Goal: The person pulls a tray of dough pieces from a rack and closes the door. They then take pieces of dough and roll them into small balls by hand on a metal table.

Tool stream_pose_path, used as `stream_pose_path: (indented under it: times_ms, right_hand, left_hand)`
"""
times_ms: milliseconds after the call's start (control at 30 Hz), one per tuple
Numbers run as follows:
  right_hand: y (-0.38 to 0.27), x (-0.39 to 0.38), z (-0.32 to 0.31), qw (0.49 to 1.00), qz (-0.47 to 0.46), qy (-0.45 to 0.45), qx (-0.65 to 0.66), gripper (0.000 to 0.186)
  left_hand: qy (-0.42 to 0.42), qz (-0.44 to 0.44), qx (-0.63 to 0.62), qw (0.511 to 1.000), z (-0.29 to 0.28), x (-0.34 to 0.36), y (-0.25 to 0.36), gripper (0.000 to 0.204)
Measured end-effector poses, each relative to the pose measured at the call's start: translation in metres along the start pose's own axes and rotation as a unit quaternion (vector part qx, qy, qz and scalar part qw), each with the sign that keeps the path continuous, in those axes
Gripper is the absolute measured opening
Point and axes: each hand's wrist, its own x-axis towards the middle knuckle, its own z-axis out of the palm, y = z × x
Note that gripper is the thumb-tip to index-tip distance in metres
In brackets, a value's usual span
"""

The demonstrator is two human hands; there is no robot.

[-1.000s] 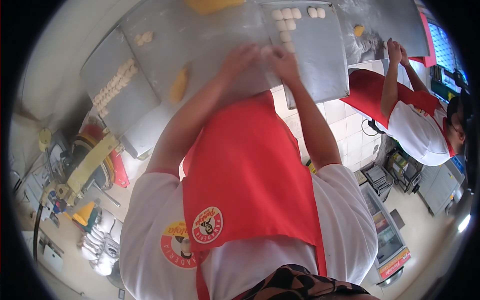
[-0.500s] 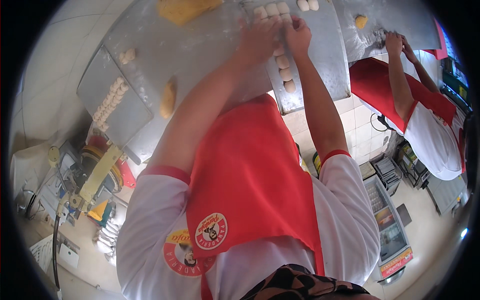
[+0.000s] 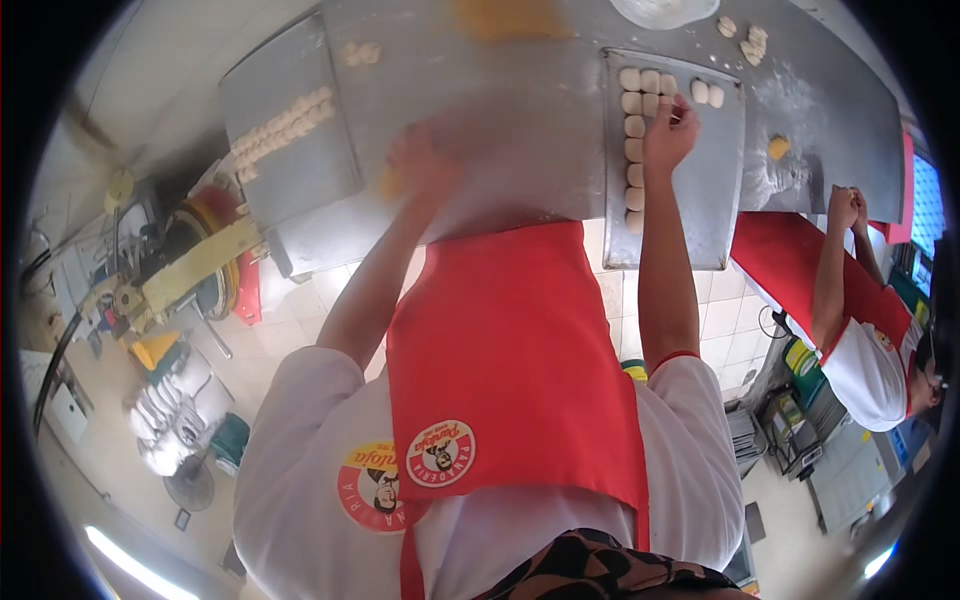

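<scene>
My right hand (image 3: 671,140) is over the metal tray (image 3: 700,200), its fingers curled together beside the rows of pale dough balls (image 3: 634,150). The fingers hide whatever may be between them. Two more dough balls (image 3: 707,94) sit apart to the right of that hand on the same tray. My left hand (image 3: 428,165) is over the table, smeared by motion, so its fingers do not show clearly. A piece of yellow dough (image 3: 390,183) lies at its left side, partly covered; whether the hand touches it I cannot tell.
At left, another tray (image 3: 290,185) bears a double row of small dough pieces (image 3: 283,130). A large yellow dough slab (image 3: 512,18) and a whitish bowl (image 3: 665,8) are at the far side. A co-worker's hands (image 3: 848,207) are at the table's right end, near a yellow dough lump (image 3: 779,148).
My left hand has left the dough balls and moved left to the yellow dough piece. My right hand remains at the tray's dough rows. The whole view has shifted.
</scene>
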Motion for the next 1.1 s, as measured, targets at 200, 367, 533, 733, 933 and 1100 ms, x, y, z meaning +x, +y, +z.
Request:
stream_pose_path:
  times_ms: [200,367,533,733,933,1100]
  right_hand:
    - [-0.08,-0.146,0.088,0.876,-0.109,-0.47,-0.014,0.044]
    - [-0.136,-0.232,0.123,0.806,-0.089,-0.585,0.029,0.045]
    - [-0.145,-0.234,0.143,0.785,-0.189,-0.589,-0.016,0.043]
    - [-0.208,-0.24,0.14,0.77,-0.079,-0.631,-0.058,0.034]
    - [-0.194,-0.193,0.104,0.736,0.299,-0.493,0.355,0.024]
    - [-0.176,-0.174,0.047,0.796,0.318,-0.46,0.232,0.025]
  left_hand:
    - [0.023,0.053,-0.048,0.997,0.031,-0.02,-0.098,0.047]
    - [0.05,0.1,-0.151,0.982,0.02,-0.036,-0.106,0.035]
    - [0.097,0.138,-0.189,0.967,0.005,-0.036,-0.113,0.035]
    - [0.073,0.134,-0.195,0.969,0.015,-0.034,-0.153,0.037]
    - [0.165,0.066,-0.028,0.984,-0.028,0.024,-0.256,0.049]
    - [0.171,-0.204,0.059,0.962,-0.055,0.075,-0.396,0.037]
